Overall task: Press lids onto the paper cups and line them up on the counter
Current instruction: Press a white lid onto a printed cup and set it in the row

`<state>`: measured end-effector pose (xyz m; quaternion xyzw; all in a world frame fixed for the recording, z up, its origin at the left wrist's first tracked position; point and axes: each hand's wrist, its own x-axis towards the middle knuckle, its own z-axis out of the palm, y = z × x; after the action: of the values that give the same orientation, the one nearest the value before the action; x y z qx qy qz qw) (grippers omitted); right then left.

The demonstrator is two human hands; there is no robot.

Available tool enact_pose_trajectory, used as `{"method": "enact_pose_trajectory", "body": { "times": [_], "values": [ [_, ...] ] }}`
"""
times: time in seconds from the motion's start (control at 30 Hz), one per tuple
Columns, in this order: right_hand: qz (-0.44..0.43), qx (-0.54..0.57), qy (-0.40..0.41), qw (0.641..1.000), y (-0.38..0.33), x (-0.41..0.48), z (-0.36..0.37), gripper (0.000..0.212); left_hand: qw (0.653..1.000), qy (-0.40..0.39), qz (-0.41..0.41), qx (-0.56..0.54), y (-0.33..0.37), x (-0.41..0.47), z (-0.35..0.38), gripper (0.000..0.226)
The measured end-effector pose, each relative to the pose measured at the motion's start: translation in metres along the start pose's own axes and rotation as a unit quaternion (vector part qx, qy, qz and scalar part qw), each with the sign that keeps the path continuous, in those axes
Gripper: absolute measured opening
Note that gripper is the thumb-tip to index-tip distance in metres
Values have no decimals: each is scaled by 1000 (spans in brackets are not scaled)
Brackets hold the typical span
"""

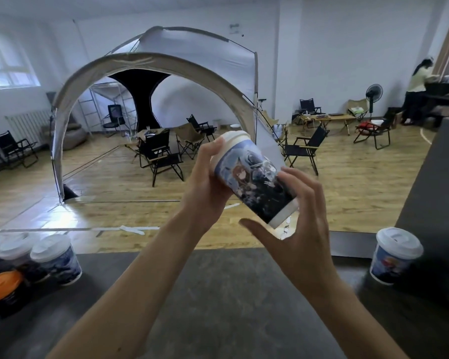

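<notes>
I hold a printed paper cup (254,177) with a white lid (235,138) in the air above the dark counter (218,294), tilted with its top to the upper left. My left hand (205,182) grips the cup's upper part near the lid. My right hand (296,224) cups the white bottom end, fingers curved around it. Another lidded cup (394,255) stands alone on the counter at the right. Three lidded cups (55,257) stand in a row at the left edge.
An orange-lidded dark container (3,288) sits at the front left of the counter. A raised grey block (436,203) borders the counter on the right. Beyond the counter lie a wooden floor, a tent (153,73), folding chairs and a person (417,92) far right.
</notes>
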<state>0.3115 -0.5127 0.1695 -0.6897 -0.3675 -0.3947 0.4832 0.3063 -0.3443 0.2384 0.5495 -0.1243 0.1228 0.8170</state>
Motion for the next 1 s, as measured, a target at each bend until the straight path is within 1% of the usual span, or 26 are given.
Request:
{"method": "enact_pose_trajectory", "body": {
  "times": [0.03,0.1,0.13,0.17,0.23,0.27,0.3,0.33,0.43,0.47,0.5,0.53,0.57,0.6,0.63,0.67,0.7,0.73,0.77,0.8,0.83,0.87,0.9,0.93,0.97,1.0],
  "values": [
    [64,68,-5,996,-5,0,0,80,1000,7,0,-15,0,-1,0,45],
    [202,220,-25,954,-15,2,1,73,999,9,0,-35,0,-3,-2,46],
    [224,245,-22,943,-15,2,2,69,1000,5,0,-27,1,-4,-2,50],
    [205,213,-9,955,-14,2,2,67,1000,-2,-2,-5,1,-5,-1,57],
    [105,66,11,992,-9,2,0,71,999,-11,-2,49,-2,-3,-1,69],
    [37,0,9,999,-4,1,-1,74,999,-7,-6,52,-3,-3,0,69],
    [-5,-35,-3,999,0,1,-3,77,999,1,-15,37,-3,-3,1,68],
    [-24,-54,-14,998,1,2,-4,80,1000,5,-22,16,-4,-4,1,67],
    [-39,-77,-24,996,-1,2,-2,79,999,-7,-27,-18,-7,-4,-4,74],
    [-25,-73,-25,997,-2,1,-2,77,999,-13,-26,-22,-8,-4,-5,78],
    [20,-52,-17,998,-4,0,-2,74,999,-21,-27,-28,-9,-4,-6,83],
    [97,-5,-12,995,-6,0,-2,70,999,-29,-28,-33,-8,-5,-6,87],
    [202,80,-22,976,-11,3,-4,67,998,-35,-29,-40,-7,-5,-5,91],
    [315,199,-47,927,-17,8,-5,63,998,-41,-29,-43,-5,-5,-5,91],
    [406,310,-86,855,-22,11,-6,60,998,-45,-25,-39,-4,-4,-5,88],
    [469,391,-124,782,-26,14,-7,59,998,-46,-20,-28,-4,-4,-5,84],
    [505,447,-153,722,-30,16,-9,61,999,-41,-16,-15,-4,-2,-3,81],
    [525,480,-170,682,-35,17,-10,65,999,-33,-16,-4,-4,-1,-2,80],
    [531,501,-178,660,-40,18,-10,68,1000,-22,-16,3,-4,-1,1,82],
    [522,504,-181,664,-42,16,-8,72,1000,-7,-18,9,-4,-1,3,87],
    [499,477,-174,702,-42,13,-5,76,1000,8,-20,14,-3,-1,3,91],
    [468,425,-161,758,-42,10,-3,77,999,17,-21,22,-2,-1,2,94],
    [441,372,-142,804,-42,8,-2,73,999,17,-22,29,-1,-1,1,92],
    [429,360,-130,818,-41,7,-1,66,999,6,-26,31,0,-3,1,88],
    [436,398,-130,797,-41,7,-1,60,999,-9,-39,24,1,-4,0,80],
    [464,470,-135,739,-44,10,-3,58,998,-22,-55,16,1,-5,0,73]
  ]
}}
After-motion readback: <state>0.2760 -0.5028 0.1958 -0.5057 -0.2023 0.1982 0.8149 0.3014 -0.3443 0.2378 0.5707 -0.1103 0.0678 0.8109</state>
